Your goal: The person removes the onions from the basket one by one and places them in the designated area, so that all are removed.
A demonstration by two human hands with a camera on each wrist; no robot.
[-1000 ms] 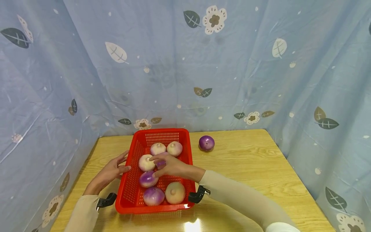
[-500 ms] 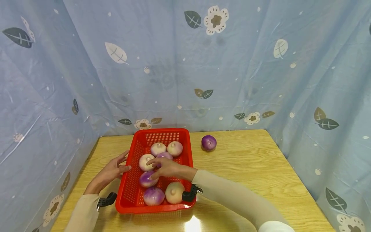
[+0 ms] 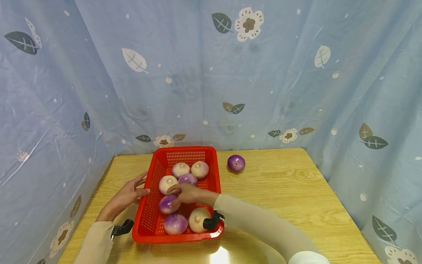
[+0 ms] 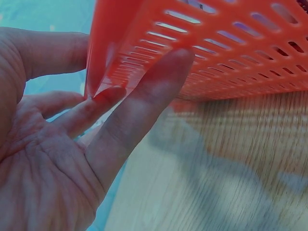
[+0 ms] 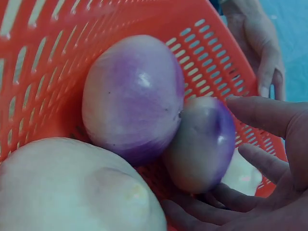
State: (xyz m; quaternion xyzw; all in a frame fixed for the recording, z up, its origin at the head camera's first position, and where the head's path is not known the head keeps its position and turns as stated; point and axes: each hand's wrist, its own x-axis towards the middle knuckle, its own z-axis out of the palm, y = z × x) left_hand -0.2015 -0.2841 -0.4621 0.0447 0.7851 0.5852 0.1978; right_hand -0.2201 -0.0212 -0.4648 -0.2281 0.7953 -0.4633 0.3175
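My right hand (image 3: 188, 193) reaches into the red plastic basket (image 3: 217, 176), fingers spread around a purple-and-white onion (image 3: 166, 202). In the right wrist view, fingertips stand at both sides of that onion (image 5: 202, 149), the fingers loosely bent. My left hand (image 3: 126, 194) rests at the basket's left side, thumb tip at the rim. The left wrist view shows straight fingers (image 4: 144, 106) against the slotted outer wall (image 4: 231, 48). Near the basket's front lie another purple onion (image 3: 176, 224) and a large whitish one (image 3: 197, 219); several more sit behind my right hand.
One purple onion (image 3: 236, 163) lies outside the basket, on the wooden table (image 3: 273, 190) to its right. A blue patterned curtain (image 3: 211, 91) encloses the table at the back and both sides. Black cameras (image 3: 212, 220) are strapped to both wrists.
My right hand has shifted slightly left and toward me, lower over the purple onion. My left hand has stayed at the basket. The onion on the table has rocked a little.
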